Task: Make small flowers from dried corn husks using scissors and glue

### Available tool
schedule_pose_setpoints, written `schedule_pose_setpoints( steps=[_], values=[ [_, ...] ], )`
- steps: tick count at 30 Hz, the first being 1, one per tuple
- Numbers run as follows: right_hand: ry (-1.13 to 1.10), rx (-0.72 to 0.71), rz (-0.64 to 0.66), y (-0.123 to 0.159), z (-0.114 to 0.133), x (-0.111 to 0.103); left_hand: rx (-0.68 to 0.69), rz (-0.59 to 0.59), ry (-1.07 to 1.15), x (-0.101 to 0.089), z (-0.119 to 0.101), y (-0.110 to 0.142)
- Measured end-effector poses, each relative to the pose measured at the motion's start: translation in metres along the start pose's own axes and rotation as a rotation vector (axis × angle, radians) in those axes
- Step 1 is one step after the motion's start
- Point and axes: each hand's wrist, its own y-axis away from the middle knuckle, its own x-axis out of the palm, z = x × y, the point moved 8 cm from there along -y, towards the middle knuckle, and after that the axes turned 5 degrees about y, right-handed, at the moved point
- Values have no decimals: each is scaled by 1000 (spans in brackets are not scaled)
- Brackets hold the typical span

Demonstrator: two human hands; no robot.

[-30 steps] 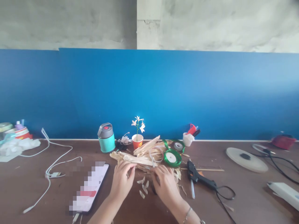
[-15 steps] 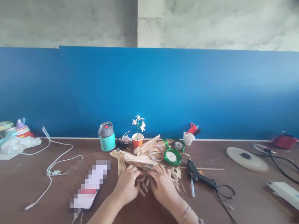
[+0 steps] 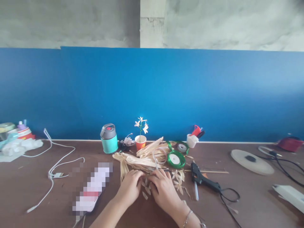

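My left hand and my right hand are close together above the table, fingers curled and fingertips nearly meeting. What they pinch, if anything, is too small or hidden to make out. Several pale petal-shaped pieces lie between and just below them. Right of my right hand are pale flower shapes. Just beyond my fingers lies a heap of dried corn husks, with a clear ring-shaped roll on it. A spool of green ribbon lies beside the heap.
A black glue gun with a cord and a thin stick lie to the right. Behind the husks stand a paper cup holding white flowers and a turquoise flask. A phone and white cables lie left.
My left hand has moved right and slightly nearer me, away from the husk it was touching, to meet my right hand. My right hand has shifted slightly; more pale flower shapes show beside it.
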Motion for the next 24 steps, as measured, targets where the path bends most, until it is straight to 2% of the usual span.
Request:
schedule_pose_setpoints(
  steps=[6, 11, 17, 24],
  values=[
    [-69, 21, -96, -3, 0, -5, 78, -123, 168, -10, -14, 2],
    [-156, 53, -159, -4, -7, -6, 114, -148, 246, -12, -24, 5],
    [-140, 67, -147, -3, -6, -8, 133, -186, 112, -18, -29, 5],
    [-77, 51, -140, -4, 0, -9, 181, -193, -97, -13, -39, 3]
  ],
)
